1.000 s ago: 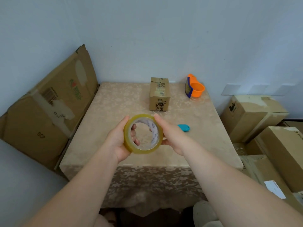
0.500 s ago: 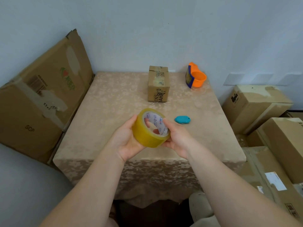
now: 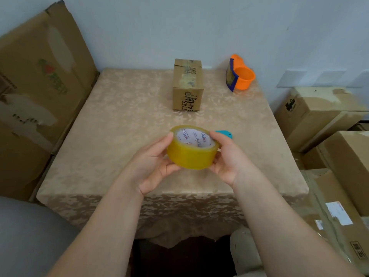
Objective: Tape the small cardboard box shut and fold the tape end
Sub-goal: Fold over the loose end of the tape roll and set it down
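A yellow roll of packing tape [image 3: 192,151] hangs above the near half of the table, its white core tilted up toward me. My left hand [image 3: 154,162] grips its left side and my right hand [image 3: 227,156] grips its right side. The small cardboard box [image 3: 187,84] stands at the far middle of the table, flaps down, with old tape strips and black lettering on it. It is well beyond the roll and untouched.
A beige patterned cloth covers the table [image 3: 119,124]. An orange tape dispenser [image 3: 240,73] sits at the far right. A small blue cutter [image 3: 226,134] lies just behind my right fingers. Flattened cardboard [image 3: 38,80] leans at the left; stacked boxes [image 3: 327,124] stand at the right.
Both hands have tipped the roll from standing on edge facing me to lying nearly flat with its core upward. The view has dipped and moved closer to the table.
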### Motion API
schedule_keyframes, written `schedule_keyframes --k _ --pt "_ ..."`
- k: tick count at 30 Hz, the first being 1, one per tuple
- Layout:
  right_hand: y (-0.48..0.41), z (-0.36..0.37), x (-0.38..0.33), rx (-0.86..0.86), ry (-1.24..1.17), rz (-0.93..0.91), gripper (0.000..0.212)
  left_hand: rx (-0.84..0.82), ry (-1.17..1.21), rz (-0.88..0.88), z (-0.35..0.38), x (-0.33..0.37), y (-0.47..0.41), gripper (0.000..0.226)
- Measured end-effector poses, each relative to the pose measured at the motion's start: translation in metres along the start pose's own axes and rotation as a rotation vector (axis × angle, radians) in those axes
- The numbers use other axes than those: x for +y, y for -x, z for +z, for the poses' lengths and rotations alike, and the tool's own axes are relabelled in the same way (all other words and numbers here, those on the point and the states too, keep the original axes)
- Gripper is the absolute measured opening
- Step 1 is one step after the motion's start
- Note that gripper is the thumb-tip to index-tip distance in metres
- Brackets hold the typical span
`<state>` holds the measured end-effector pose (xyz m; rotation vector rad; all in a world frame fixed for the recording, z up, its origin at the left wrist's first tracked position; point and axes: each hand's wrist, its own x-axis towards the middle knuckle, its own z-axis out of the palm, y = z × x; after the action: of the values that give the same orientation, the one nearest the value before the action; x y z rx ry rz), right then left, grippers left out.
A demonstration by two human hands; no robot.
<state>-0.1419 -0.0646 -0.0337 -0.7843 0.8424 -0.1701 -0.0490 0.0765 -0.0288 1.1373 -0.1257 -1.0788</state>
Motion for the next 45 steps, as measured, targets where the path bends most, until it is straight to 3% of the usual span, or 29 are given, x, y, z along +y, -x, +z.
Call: schedule_keyframes --k 4,8,10,14,18,22,26,30,35,37,42,45 --pt "0.0 0.005 0.001 0.009 -0.032 0.122 0.027 -0.015 -0.246 0.107 0.002 0.004 0.001 0.054" --pt "0.006 0.011 0.002 -0.043 -0.019 0.165 0.038 0.173 -0.647 0.18 0.004 -0.002 0.005 0.097" --pt "0.012 0.012 0.002 -0.091 0.087 0.134 0.042 0.255 -0.736 0.238 0.003 -0.007 0.007 0.104" --pt "0.023 0.016 0.004 -0.229 0.394 0.019 0.069 0.285 -0.55 0.236 0.002 -0.004 0.01 0.066" --pt "0.03 0.017 0.004 -0.258 0.485 -0.154 0.063 0.218 -0.398 0.177 0.0 0.005 0.014 0.041" --pt "0.028 0.014 -0.002 -0.302 0.381 -0.149 0.052 0.224 -0.404 0.18 0.0 0.005 0.015 0.047" --pt "0.027 0.007 -0.006 -0.388 0.391 -0.112 0.035 0.251 -0.364 0.138 -0.001 0.008 0.013 0.03" --pt "0.027 0.007 -0.002 -0.366 0.472 -0.101 0.022 0.282 -0.426 0.276 0.001 0.007 0.01 0.024" --pt "0.031 0.016 0.005 -0.226 0.506 -0.136 0.043 0.078 -0.523 0.385 0.003 0.004 0.012 0.061" --pt "0.032 0.016 0.004 -0.208 0.523 -0.149 0.037 0.075 -0.546 0.366 0.003 0.004 0.012 0.062" --pt "0.037 0.021 0.004 -0.307 0.449 -0.136 0.024 0.212 -0.308 0.159 0.004 0.008 0.011 0.035" --pt "0.036 0.019 0.0 -0.315 0.365 -0.12 0.029 0.201 -0.304 0.1 0.005 0.008 0.013 0.046"
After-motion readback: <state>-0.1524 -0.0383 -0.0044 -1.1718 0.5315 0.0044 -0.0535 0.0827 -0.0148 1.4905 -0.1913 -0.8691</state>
